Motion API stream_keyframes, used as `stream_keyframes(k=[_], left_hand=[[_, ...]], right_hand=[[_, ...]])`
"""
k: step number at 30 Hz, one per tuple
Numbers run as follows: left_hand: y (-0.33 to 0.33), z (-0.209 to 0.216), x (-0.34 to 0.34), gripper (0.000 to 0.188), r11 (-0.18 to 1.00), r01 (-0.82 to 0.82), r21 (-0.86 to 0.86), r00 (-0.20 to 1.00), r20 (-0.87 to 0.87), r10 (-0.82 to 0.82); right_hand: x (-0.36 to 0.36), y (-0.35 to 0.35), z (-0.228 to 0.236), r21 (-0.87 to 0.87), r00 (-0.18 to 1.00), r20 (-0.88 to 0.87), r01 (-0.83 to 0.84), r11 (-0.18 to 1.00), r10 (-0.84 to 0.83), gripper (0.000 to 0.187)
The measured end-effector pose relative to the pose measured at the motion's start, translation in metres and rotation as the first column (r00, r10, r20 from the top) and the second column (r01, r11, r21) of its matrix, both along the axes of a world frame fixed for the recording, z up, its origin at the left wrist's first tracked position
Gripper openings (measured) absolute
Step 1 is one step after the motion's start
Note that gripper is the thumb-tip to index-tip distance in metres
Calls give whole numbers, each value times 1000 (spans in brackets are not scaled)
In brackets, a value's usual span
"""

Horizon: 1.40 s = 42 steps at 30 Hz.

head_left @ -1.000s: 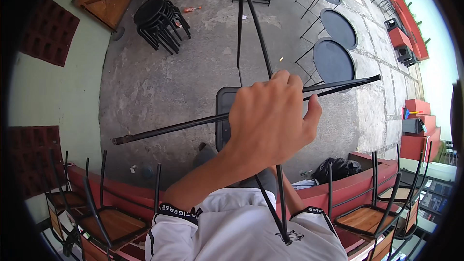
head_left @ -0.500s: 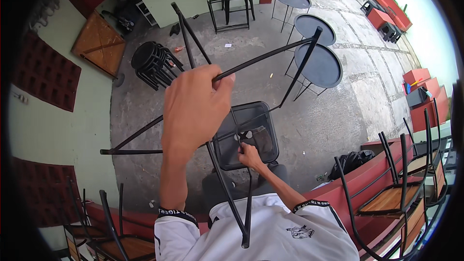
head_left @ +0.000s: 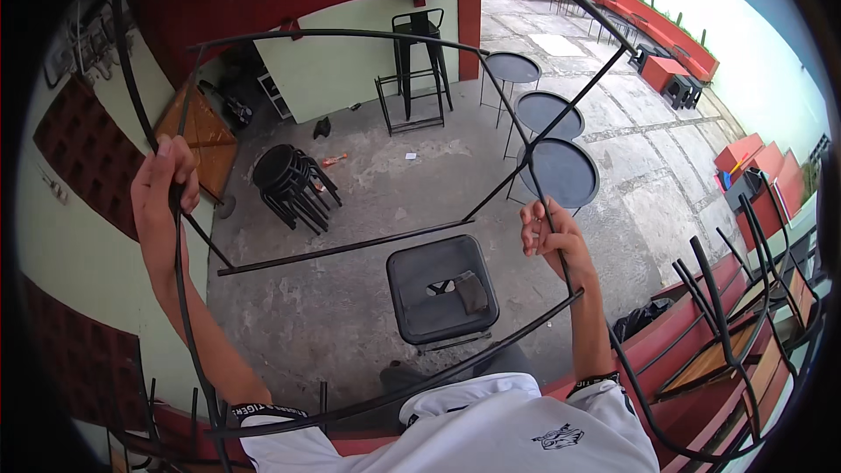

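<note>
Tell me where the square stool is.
In the head view, the square stool stands just below centre, in front of the white shirt, left of the right hand.

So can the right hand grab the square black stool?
Probably not right now: the right hand is holding the black metal frame. The square black stool shows through the frame's opening, so freeing that hand might be enough.

I register the frame [head_left: 350, 246] between left hand [head_left: 165, 180] and right hand [head_left: 559, 238]; stool [head_left: 442, 314] ahead of the torso [head_left: 491, 425]; stool stack [head_left: 282, 177] forward-left; tables [head_left: 561, 168] forward-right, in a row; chairs [head_left: 720, 355] near right.
</note>
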<state>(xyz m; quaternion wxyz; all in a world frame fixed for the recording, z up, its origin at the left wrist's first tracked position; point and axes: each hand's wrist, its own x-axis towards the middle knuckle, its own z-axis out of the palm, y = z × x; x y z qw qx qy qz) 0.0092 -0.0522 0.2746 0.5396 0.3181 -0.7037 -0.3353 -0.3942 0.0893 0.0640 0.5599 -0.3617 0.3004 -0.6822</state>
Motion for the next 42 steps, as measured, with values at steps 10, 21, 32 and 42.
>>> stream_keyframes(k=[10,21,32,42], left_hand=[[-10,-264,-21,30,687,355,635,935,-220,-279],[27,-484,-103,14,338,747,572,561,-816,142],[46,-544,-120,18,192,826,530,416,-803,427],[134,-477,-96,50,362,569,738,790,-613,8]], right_hand=[[-17,54,136,-199,986,-93,117,973,-137,55],[57,24,96,47,968,-240,-63,997,72,50],[107,26,39,81,983,-186,9,997,7,49],[125,41,-1,39,941,-339,10,999,3,42]])
